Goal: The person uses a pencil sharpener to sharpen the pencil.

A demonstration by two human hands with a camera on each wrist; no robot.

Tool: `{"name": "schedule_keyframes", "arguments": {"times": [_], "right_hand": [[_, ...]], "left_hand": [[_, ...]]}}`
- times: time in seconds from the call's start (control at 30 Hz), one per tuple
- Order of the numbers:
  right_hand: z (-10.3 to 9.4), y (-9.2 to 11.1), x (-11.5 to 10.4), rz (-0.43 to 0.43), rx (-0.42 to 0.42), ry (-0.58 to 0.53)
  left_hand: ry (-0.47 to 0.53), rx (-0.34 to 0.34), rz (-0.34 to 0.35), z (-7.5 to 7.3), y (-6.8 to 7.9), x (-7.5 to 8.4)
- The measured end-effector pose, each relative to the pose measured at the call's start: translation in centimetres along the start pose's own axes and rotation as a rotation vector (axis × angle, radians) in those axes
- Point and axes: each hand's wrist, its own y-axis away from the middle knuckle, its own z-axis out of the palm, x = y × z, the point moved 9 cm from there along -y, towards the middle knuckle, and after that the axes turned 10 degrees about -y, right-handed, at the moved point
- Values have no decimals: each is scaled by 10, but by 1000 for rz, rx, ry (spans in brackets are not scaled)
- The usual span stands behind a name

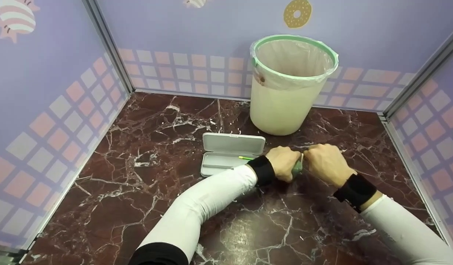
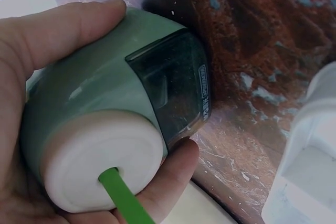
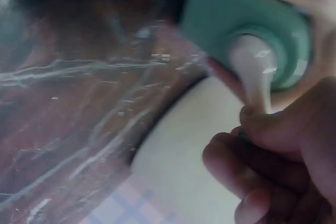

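A green pencil sharpener point(image 2: 89, 85) with a dark clear shavings drawer point(image 2: 173, 87) is gripped in my left hand point(image 1: 283, 163), thumb on one side and fingers round the other. From the hole in its white round face sticks a green pencil point(image 2: 123, 198). My right hand point(image 1: 327, 163) pinches the pale crank handle point(image 3: 257, 69) on the sharpener's opposite side. In the head view the hands cover most of the sharpener. Left of them lies an open white pencil case point(image 1: 233, 142), its lid tilted up; a yellow-tipped green stick point(image 1: 244, 158) overlaps it in this view.
A tall cream bin point(image 1: 279, 106) with a green rim and clear liner stands behind the hands, against the back wall. Small white scraps point(image 1: 212, 122) dot the dark red marbled surface point(image 1: 167, 154). Patterned panels point(image 1: 174, 33) enclose the back and sides.
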Motion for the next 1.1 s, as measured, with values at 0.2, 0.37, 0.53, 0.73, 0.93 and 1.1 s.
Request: {"name": "schedule_keyframes", "arguments": {"times": [0.2, 0.37, 0.53, 0.73, 0.93, 1.1], "right_hand": [[16, -1, 9, 10, -9, -34], [18, -2, 9, -1, 7, -27], [27, 2, 13, 40, -18, -60], [40, 7, 18, 99, -81, -151], [43, 10, 20, 142, -113, -187], [47, 15, 21, 162, -133, -225]], "left_hand": [[-19, 3, 2, -1, 0, 2], [-25, 7, -7, -3, -2, -1], [-22, 5, -4, -1, -1, 0], [-24, 6, -7, 1, -1, -1], [-27, 8, -13, 1, -2, -2], [-17, 10, -12, 0, -2, -1]]}}
